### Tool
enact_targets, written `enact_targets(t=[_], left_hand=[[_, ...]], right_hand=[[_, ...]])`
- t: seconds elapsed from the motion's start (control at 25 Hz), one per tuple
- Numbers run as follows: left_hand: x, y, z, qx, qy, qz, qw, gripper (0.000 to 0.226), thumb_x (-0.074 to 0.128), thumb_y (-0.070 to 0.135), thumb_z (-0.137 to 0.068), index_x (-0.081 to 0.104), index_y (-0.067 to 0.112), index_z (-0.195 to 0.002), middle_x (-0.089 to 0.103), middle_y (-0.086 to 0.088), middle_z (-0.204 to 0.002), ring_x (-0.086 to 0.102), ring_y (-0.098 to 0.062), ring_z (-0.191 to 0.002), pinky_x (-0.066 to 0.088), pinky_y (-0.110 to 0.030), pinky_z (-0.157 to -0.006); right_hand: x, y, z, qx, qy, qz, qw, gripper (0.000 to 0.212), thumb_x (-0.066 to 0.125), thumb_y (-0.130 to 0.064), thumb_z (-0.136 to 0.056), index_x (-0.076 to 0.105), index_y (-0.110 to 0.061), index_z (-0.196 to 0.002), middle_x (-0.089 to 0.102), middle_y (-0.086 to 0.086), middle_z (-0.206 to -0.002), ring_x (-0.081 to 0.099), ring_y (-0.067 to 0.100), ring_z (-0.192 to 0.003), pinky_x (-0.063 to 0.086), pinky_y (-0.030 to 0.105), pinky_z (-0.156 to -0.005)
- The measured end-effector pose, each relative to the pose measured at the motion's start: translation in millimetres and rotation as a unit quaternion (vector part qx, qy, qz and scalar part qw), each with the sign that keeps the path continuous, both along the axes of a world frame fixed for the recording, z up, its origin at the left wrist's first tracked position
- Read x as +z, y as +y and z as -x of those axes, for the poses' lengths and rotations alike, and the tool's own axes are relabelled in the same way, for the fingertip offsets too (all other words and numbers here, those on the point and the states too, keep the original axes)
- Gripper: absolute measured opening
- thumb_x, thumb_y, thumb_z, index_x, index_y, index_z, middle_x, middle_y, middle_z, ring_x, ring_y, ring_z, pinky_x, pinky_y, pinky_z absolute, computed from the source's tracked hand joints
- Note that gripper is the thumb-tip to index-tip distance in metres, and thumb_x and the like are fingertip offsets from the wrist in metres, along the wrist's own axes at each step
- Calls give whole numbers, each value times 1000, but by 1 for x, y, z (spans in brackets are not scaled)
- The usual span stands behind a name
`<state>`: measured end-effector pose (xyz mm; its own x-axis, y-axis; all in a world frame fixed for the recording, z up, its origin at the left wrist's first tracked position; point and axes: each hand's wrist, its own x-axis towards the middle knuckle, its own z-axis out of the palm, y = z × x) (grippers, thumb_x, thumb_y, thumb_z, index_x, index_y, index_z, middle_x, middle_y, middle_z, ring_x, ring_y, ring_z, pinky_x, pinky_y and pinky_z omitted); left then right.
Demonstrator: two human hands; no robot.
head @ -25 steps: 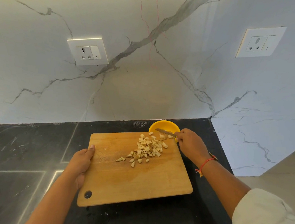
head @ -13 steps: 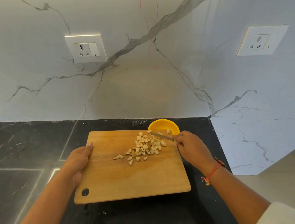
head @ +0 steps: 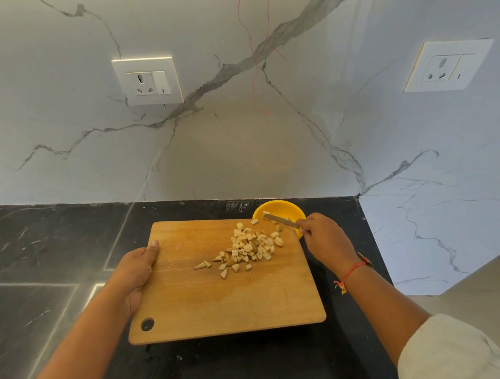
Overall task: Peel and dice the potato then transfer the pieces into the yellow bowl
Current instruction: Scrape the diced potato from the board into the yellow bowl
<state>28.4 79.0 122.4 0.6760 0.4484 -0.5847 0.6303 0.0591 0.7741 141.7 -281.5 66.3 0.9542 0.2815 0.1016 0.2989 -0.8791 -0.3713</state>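
Left hand grips left edge of wooden cutting board, far corner over yellow bowl on black counter. Diced potato pieces piled near that corner. Right hand holds knife, blade over bowl, maybe touching a piece.

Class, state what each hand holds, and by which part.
Left hand grips the cutting board by its left edge; right hand holds the knife by its handle.
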Motion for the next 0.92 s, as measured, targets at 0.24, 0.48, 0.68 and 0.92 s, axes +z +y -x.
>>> enact_targets(t=[0.24,0.48,0.68,0.92], left_hand=[[0,-1,-2,1,0,2,1000,38,51,44,-101,61,9,-110,70,-20,-104,68,-39,-93,56,-53,-77],[-1,4,-4,6,0,1,1000,38,52,45,-100,62,10,-110,70,-20,-105,68,-40,-95,55,-58,-85],[1,2,-5,5,0,-5,1000,38,51,45,-100,61,10,-110,69,-19,-104,67,-39,-94,56,-51,-74],[2,2,-5,7,1,-3,1000,40,52,47,-99,62,10,-109,70,-20,-106,67,-40,-96,55,-58,-84]], right_hand=[[5,-2,-8,-25,-7,-11,1000,31,49,-20,-104,66,-15,-130,60,4,-102,60,18,-89,55,30,-80],[3,-12,21,13,0,-3,1000,27,52,-20,-103,70,-19,-123,61,0,-102,59,16,-86,55,29,-78],[-1,-14,10,-12,-2,19,1000,28,52,-23,-103,68,-22,-126,59,-1,-97,58,15,-81,55,28,-75],[1,-13,-6,-59,2,-1,998,29,51,-23,-103,67,-19,-127,57,1,-92,58,17,-81,52,27,-74]])
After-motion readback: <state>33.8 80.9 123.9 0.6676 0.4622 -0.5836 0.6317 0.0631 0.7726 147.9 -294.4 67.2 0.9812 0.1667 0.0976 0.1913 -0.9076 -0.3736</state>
